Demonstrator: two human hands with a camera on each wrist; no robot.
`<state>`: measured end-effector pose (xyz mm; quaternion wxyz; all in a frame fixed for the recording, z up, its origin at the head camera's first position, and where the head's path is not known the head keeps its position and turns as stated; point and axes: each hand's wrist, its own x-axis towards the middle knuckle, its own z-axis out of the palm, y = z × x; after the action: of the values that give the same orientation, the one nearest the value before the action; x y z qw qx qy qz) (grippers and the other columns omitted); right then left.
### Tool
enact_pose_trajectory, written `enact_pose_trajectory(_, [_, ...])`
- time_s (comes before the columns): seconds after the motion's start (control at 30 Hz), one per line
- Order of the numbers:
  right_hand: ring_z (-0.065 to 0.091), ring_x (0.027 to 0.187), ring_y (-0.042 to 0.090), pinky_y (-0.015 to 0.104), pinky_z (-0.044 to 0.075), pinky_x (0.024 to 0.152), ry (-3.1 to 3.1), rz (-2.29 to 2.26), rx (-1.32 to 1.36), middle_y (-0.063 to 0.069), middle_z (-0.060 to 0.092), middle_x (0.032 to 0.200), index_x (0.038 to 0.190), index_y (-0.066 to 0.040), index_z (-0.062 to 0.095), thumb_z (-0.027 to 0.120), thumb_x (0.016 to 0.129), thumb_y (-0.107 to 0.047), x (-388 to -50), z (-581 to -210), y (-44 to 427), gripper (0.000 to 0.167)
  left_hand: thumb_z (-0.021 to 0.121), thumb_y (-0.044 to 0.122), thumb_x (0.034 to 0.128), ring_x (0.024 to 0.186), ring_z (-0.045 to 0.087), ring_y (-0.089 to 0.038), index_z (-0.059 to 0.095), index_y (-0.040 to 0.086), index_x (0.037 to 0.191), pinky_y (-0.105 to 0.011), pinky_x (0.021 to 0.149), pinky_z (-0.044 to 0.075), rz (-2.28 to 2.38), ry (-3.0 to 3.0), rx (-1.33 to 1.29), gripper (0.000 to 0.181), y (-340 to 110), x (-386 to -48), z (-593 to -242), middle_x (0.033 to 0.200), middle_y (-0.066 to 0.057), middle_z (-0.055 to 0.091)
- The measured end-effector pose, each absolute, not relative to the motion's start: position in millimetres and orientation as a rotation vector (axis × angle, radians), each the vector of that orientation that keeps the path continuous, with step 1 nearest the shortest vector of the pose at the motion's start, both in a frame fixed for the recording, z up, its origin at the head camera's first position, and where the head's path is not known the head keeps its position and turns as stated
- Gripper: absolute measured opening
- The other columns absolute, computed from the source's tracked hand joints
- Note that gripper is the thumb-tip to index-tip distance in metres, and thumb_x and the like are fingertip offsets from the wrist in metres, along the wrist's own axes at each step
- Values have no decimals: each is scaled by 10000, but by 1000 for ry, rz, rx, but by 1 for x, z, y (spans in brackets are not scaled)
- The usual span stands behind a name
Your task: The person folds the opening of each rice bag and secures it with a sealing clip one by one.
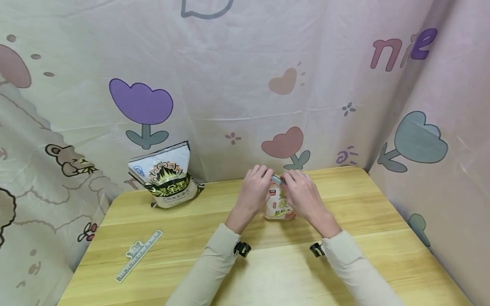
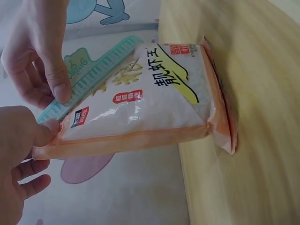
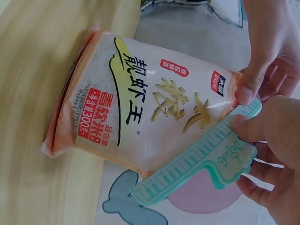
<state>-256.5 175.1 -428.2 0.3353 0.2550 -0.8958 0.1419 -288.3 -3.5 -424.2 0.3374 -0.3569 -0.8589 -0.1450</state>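
An orange-edged white rice packet [image 1: 278,206] stands upright on the wooden table. My left hand [image 1: 254,190] pinches its top left corner, thumb in front, as the right wrist view shows with the left hand [image 3: 274,51] at the upper right. A teal keyboard-patterned clip [image 3: 197,157] lies slantwise across the packet's top. My right hand [image 3: 276,140] holds this clip near one end, thumb on its front and fingers behind its tab. In the left wrist view, the right hand [image 2: 40,51] is above the left hand [image 2: 18,159], close beside it.
A larger white and black rice bag [image 1: 174,187] stands at the table's back left, its top folded over. A pale keyboard-patterned clip [image 1: 138,256] lies on the table's left part. A printed curtain [image 1: 229,85] hangs behind the table [image 1: 183,238] and along its sides.
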Motion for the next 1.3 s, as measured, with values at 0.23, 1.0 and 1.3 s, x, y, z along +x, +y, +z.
enact_pose_trajectory(0.23, [590,825,267,361,485,685,-2344,327,655,115,668,955,1032,17,681,769,879,-1,-276,-427,193,178,782,95,905,936,573,-216,675,75,1056,-292,746,475,-402,-2247,-942,186,14,-308,-422,1016,-46,656])
enact_pose_trajectory(1.0, [594,831,306,411,473,682,-2370,284,576,137,666,961,1044,24,674,760,902,-34,-324,-420,229,176,768,124,930,946,544,-192,664,104,1100,-283,789,462,-402,-2281,-890,200,58,-360,-422,1044,-22,638])
enact_pose_trajectory(1.3, [594,848,311,397,424,669,-2396,352,563,133,655,978,1062,9,661,735,931,-50,-336,-430,226,161,777,58,901,960,553,-205,678,97,1088,-296,811,461,-410,-2271,-834,215,58,-368,-431,1023,-29,639])
